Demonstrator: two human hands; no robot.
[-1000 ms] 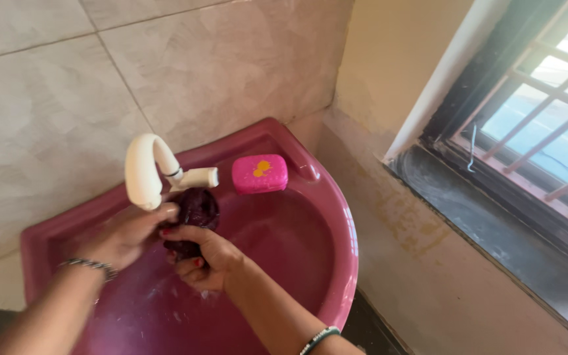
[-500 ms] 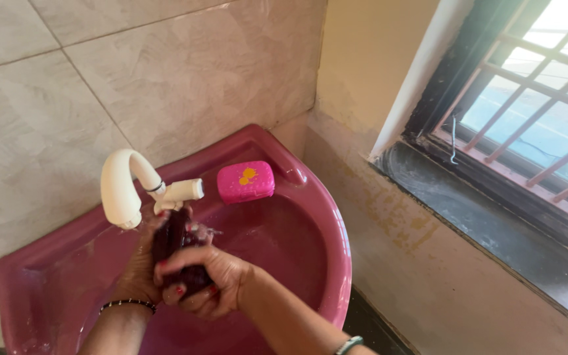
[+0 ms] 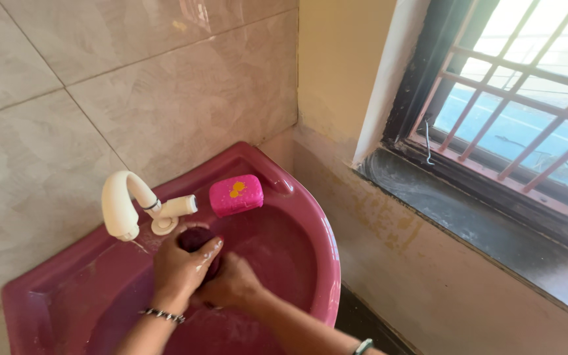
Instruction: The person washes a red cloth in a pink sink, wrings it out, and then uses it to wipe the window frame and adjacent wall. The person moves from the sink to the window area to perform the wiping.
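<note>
A dark purple cloth (image 3: 196,238) is bunched between both hands over a maroon wash basin (image 3: 327,263). My left hand (image 3: 179,266) wraps over the top of the cloth, wet and soapy, with a beaded bracelet on its wrist. My right hand (image 3: 235,286) grips the cloth from below and to the right. A white curved tap (image 3: 123,204) stands just left of the hands, and a thin stream of water runs from its spout. Most of the cloth is hidden by my fingers.
A pink soap box (image 3: 236,194) with a yellow mark rests on the basin's back ledge. Beige wall tiles (image 3: 133,85) rise behind. To the right are a dirty stone sill (image 3: 468,217) and a barred window (image 3: 527,112).
The view has shifted, so the basin sits lower and more to the left. My hands have closed tighter around the cloth and moved to the right of the spout.
</note>
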